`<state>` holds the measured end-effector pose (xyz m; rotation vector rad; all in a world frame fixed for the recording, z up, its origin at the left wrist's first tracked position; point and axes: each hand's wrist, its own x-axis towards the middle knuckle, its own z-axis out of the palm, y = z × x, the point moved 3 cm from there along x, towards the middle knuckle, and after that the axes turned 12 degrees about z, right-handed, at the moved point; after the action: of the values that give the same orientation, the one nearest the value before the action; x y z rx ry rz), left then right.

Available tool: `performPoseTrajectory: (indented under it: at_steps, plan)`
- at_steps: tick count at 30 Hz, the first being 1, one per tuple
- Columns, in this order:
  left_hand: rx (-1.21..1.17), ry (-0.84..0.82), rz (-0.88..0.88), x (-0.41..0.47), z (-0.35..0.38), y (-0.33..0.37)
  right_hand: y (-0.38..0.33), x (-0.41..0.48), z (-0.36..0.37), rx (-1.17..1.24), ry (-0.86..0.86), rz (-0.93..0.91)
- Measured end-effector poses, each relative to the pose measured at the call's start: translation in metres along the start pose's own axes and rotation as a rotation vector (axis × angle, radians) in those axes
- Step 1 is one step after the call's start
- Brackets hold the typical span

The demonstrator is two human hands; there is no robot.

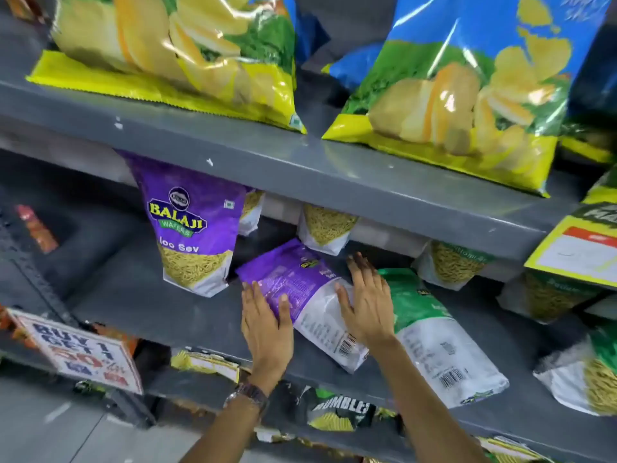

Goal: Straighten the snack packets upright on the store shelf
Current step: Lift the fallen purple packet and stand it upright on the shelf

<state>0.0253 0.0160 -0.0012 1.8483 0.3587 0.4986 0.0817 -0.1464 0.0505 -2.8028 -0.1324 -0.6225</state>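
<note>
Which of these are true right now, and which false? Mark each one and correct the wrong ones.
1. The purple packet between the hands lies flat on its face, back side up. True.
2. The left hand wears a wristwatch. True.
3. The right hand grips a green packet by its top. False: it rests open against the purple packet's right edge; the green packet lies flat beside it.
4. Every purple packet on this shelf has fallen. False: one purple packet stands upright to the left.
5. The shelf above holds chip bags. True.
</note>
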Motion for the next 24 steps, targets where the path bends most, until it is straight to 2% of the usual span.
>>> performPoseTrajectory:
  at_steps: [1,4,6,8,10,15,20,24]
  plan:
    - [-0.105,0.067,-0.074,0.001,0.005,-0.002,0.004,0.009,0.01,0.04,-0.091,0.066]
    - [-0.28,0.233,-0.301,0.005,0.016,-0.007,0.02,0.034,0.031,0.254,-0.533,0.36]
    - [-0.459,0.238,-0.479,0.007,0.024,-0.011,0.028,0.042,0.043,0.352,-0.784,0.49]
    - [-0.616,0.156,-0.65,0.007,0.03,-0.011,0.031,0.048,0.047,0.36,-0.905,0.514]
    - [-0.657,0.073,-0.7,0.008,0.032,-0.013,0.034,0.053,0.047,0.402,-0.935,0.545]
    - [-0.636,0.053,-0.565,0.004,0.022,-0.013,0.039,0.045,0.04,0.607,-0.968,0.558]
    - [-0.55,-0.024,-0.186,0.02,-0.002,0.011,0.034,0.044,0.012,0.833,-0.74,0.462]
    - [-0.516,-0.17,0.162,0.058,-0.017,0.042,0.027,0.051,-0.009,0.92,-0.529,0.387]
